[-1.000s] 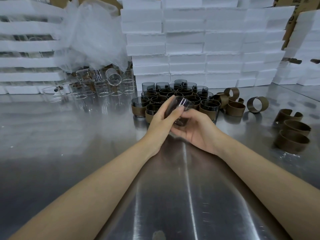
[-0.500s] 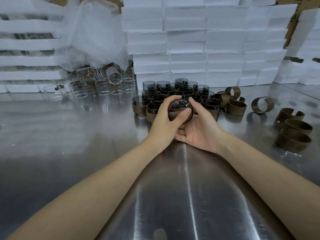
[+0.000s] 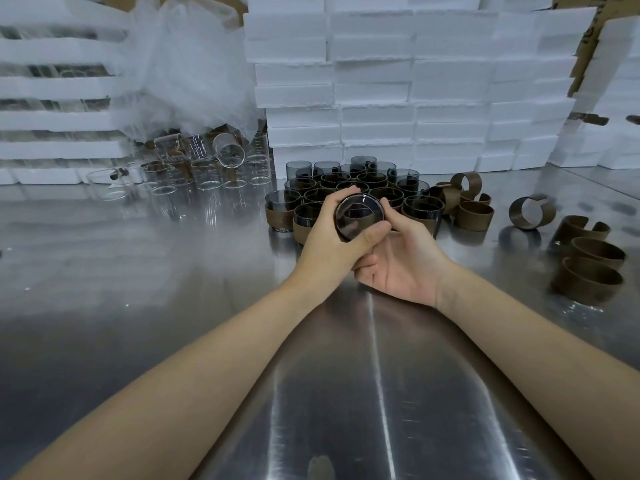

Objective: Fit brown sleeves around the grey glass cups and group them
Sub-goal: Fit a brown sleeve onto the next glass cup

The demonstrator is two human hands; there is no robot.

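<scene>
Just above the middle of the frame, both hands clasp one round grey glass cup (image 3: 358, 216), tipped on its side so that a circular end faces the camera. The left hand (image 3: 329, 237) wraps it from the left, with its fingers curled over the top and its thumb pressed across the lower rim. The right hand (image 3: 405, 268) lies palm up below and to the right, its fingers curled round the cup's right side. The fingers hide the cup's wall, so I cannot tell whether a sleeve is on it.

Directly behind the hands, a tight cluster of grey glass cups in brown sleeves (image 3: 349, 185) stands upright on the shiny steel table (image 3: 138, 271). To the right of the cluster lie loose brown split-ring sleeves (image 3: 472, 220), with more of them near the right edge. In the upper left, clear glass cups (image 3: 207, 171) stand and lie below a crumpled clear plastic bag (image 3: 187, 64). Stacked white foam blocks (image 3: 381, 81) fill the top of the frame.
</scene>
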